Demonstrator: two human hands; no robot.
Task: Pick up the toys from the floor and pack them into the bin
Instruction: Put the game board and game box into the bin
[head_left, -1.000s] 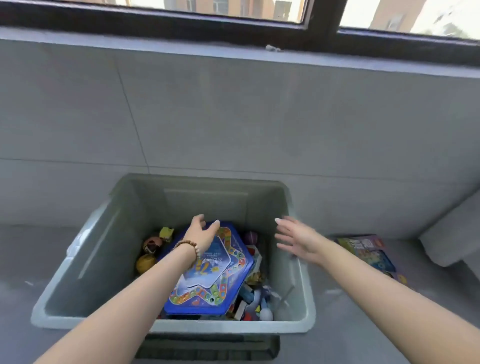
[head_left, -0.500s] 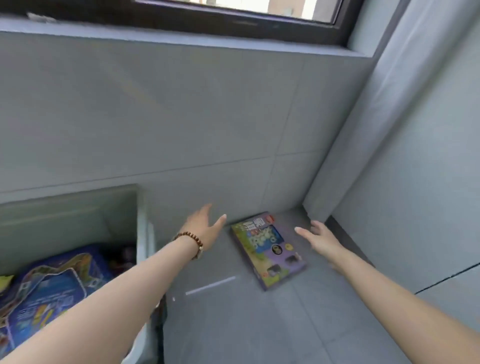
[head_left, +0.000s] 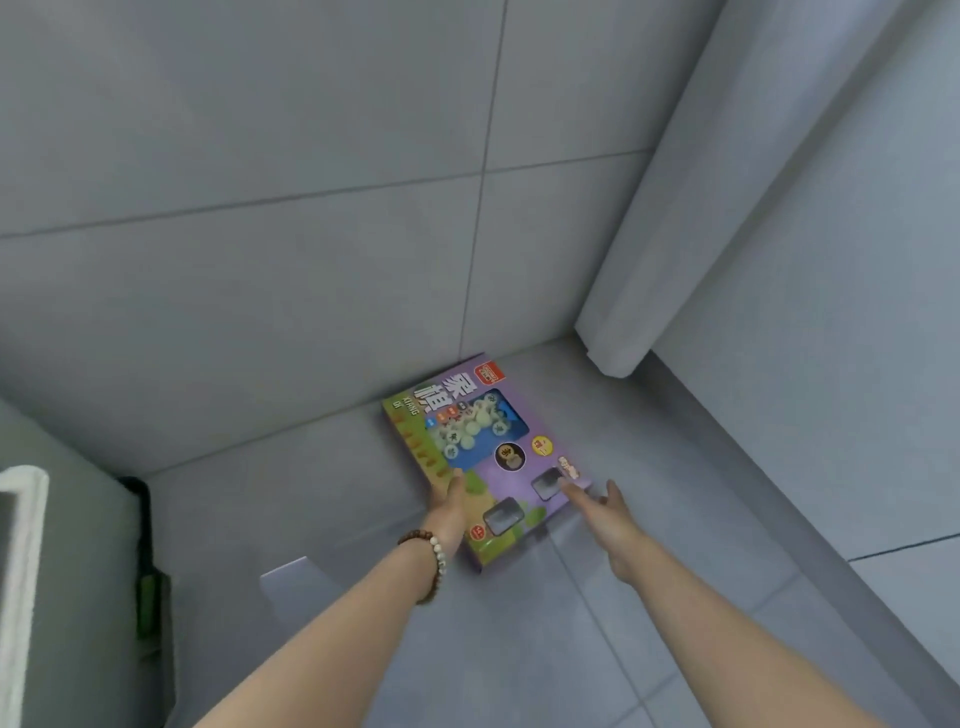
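Observation:
A flat purple and green game box (head_left: 485, 452) lies on the grey floor by the wall. My left hand (head_left: 448, 512), with a bead bracelet on the wrist, grips the box's left edge; the thumb lies on top and the fingers are hidden at the edge. With straight fingers, my right hand (head_left: 602, 512) reaches the box's near right corner, its fingertips touching the box. Only the grey bin's (head_left: 78, 545) side wall and white rim show, at the far left; its contents are out of sight.
A tiled wall (head_left: 311, 234) stands right behind the box. A grey curtain or panel (head_left: 675, 208) comes down to the floor at the right corner. A pale strip (head_left: 291, 577) lies on the floor beside my left forearm.
The view has swung right and down, away from the bin. Both hands have moved from the air down to the game box; the left now holds its edge and the right touches its corner.

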